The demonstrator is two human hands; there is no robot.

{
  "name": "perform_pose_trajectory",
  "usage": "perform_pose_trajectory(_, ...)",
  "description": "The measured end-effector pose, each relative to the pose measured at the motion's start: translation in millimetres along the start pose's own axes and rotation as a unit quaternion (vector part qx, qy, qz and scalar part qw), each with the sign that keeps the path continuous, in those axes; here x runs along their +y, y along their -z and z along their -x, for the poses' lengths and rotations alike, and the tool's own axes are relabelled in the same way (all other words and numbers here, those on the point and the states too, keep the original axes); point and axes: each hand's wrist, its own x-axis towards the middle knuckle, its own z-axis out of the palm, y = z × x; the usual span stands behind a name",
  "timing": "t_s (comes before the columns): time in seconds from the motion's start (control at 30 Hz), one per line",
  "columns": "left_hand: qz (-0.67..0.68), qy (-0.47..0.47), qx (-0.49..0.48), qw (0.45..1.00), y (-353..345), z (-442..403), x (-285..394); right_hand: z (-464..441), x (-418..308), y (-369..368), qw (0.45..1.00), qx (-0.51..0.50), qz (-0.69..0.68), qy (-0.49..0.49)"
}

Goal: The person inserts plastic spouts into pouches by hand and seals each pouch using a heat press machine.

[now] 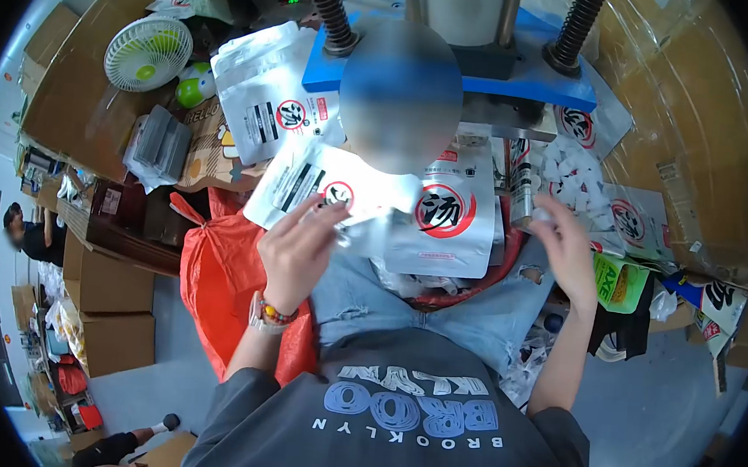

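Observation:
My left hand (pixel 301 250) is closed on the lower edge of a white printed pouch (pixel 287 170), which is tilted below the press. My right hand (pixel 562 248) is at the right, its thumb and fingers drawn together beside a printed tube-like roll (pixel 521 188). Whatever may be between those fingers is too small to make out. Small white plastic pieces (pixel 572 174) lie heaped just beyond the right hand. Another silvery-white pouch (pixel 453 231) with a red ring and black character lies between the hands, above my lap. A blurred round patch hides part of the press and pouch.
A blue press plate (pixel 535 84) with springs spans the top. More pouches (pixel 266 93) lie at the left near a small fan (pixel 148 52) and wrapped grey pieces (pixel 159 146). A red bag (pixel 222 265) hangs by my left leg. Other people are at far left.

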Motion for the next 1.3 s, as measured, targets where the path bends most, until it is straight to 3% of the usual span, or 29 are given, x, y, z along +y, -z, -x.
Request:
perform_pose_trajectory(0.03,-0.052,-0.101,-0.03,0.993,16.6,-7.9,10.9,1.5,-0.6,2.1,0.992,0.025,-0.119,-0.039)
perform_pose_trajectory(0.07,-0.107,-0.194,-0.061,0.973,35.0,-15.5,19.1,6.2,5.8,1.5,0.965,0.084,-0.248,0.021)
perform_pose_trajectory(0.13,-0.241,-0.379,-0.106,0.887,60.7,-17.9,22.1,15.2,4.8,10.8,0.952,0.103,-0.288,0.027)
perform_pose_trajectory(0.2,-0.35,-0.516,-0.176,0.762,77.7,-19.0,29.4,2.4,23.1,14.3,0.982,0.112,-0.15,-0.03)
perform_pose_trajectory(0.23,-0.34,-0.534,-0.22,0.742,76.5,-9.0,29.4,-7.4,35.6,23.1,0.991,0.1,0.081,-0.041)
perform_pose_trajectory(0.27,-0.325,-0.553,-0.262,0.721,70.3,3.7,25.7,-21.8,87.7,24.1,0.969,0.1,0.22,-0.058)
perform_pose_trajectory(0.33,-0.315,-0.533,-0.34,0.708,55.6,21.4,18.6,-54.8,120.7,14.9,0.951,0.113,0.273,-0.093)
perform_pose_trajectory(0.37,-0.338,-0.521,-0.314,0.718,56.0,20.8,19.4,-71.8,122.0,4.5,0.955,0.105,0.266,-0.082)
perform_pose_trajectory(0.43,-0.34,-0.524,-0.382,0.681,52.1,15.1,24.2,-93.1,126.4,-3.8,0.914,0.047,0.371,-0.155)
perform_pose_trajectory(0.47,-0.363,-0.53,-0.386,0.663,53.4,11.2,27.4,-95.5,129.6,-10.0,0.94,0.06,0.33,-0.057)
perform_pose_trajectory(0.5,-0.364,-0.531,-0.383,0.663,52.5,10.9,29.7,-90.5,133.8,-11.3,0.939,0.063,0.332,-0.057)
perform_pose_trajectory(0.57,-0.364,-0.526,-0.38,0.668,52.2,7.7,33.1,-70.9,89.5,-21.2,0.971,0.114,0.209,-0.026)
perform_pose_trajectory(0.6,-0.365,-0.525,-0.378,0.67,53.4,6.2,34.6,-70.5,121.4,-17.7,0.954,0.192,0.22,0.065)
perform_pose_trajectory(0.63,-0.365,-0.521,-0.381,0.671,58.8,1.2,37.8,-61.7,105.6,-9.4,0.954,0.192,0.221,0.066)
perform_pose_trajectory(0.7,-0.364,-0.52,-0.382,0.672,61.8,-1.9,38.6,-27.2,41.9,6.4,0.976,0.202,0.0,-0.077)
perform_pose_trajectory(0.73,-0.33,-0.489,-0.391,0.706,60.5,-1.7,37.7,-10.1,24.4,3.0,0.976,0.205,0.001,-0.079)
perform_pose_trajectory(0.77,-0.295,-0.459,-0.399,0.737,59.0,-3.6,37.0,7.8,8.3,-0.6,0.976,0.203,-0.076,-0.005)
perform_pose_trajectory(0.8,-0.244,-0.398,-0.423,0.776,58.5,-10.4,35.6,25.6,-9.0,-5.8,0.966,0.201,-0.149,0.067)
perform_pose_trajectory(0.83,-0.166,-0.348,-0.328,0.863,45.6,-4.6,27.0,43.5,-24.8,-20.1,0.961,0.189,-0.193,0.06)
perform_pose_trajectory(0.9,0.041,-0.2,-0.172,0.964,33.9,-1.9,24.5,63.9,-56.2,-37.0,0.973,0.081,-0.13,0.172)
perform_pose_trajectory(0.93,0.089,-0.099,-0.097,0.986,26.1,2.7,34.6,71.0,-66.1,-47.4,0.976,0.04,-0.149,0.157)
perform_pose_trajectory(0.97,0.14,0.009,-0.031,0.99,17.4,11.6,43.9,76.3,-72.9,-52.3,0.968,0.074,-0.171,0.167)
perform_pose_trajectory(1.0,0.181,0.073,-0.023,0.981,11.8,18.4,46.6,78.6,-77.5,-54.2,0.959,0.105,-0.19,0.181)
perform_pose_trajectory(1.07,0.192,0.136,0.015,0.972,2.3,20.3,58.4,76.7,-90.7,-34.6,0.932,0.233,-0.09,0.262)
perform_pose_trajectory(1.17,0.147,0.08,0.049,0.985,0.3,14.6,61.6,54.9,-107.8,-28.4,0.921,0.222,0.023,0.32)
perform_pose_trajectory(1.27,0.088,-0.033,0.021,0.995,7.7,4.4,61.4,38.5,-103.7,-35.1,0.909,0.106,0.012,0.402)
perform_pose_trajectory(1.3,0.119,-0.054,0.012,0.991,11.4,2.9,58.5,42.5,-112.8,-28.8,0.903,0.11,-0.002,0.416)
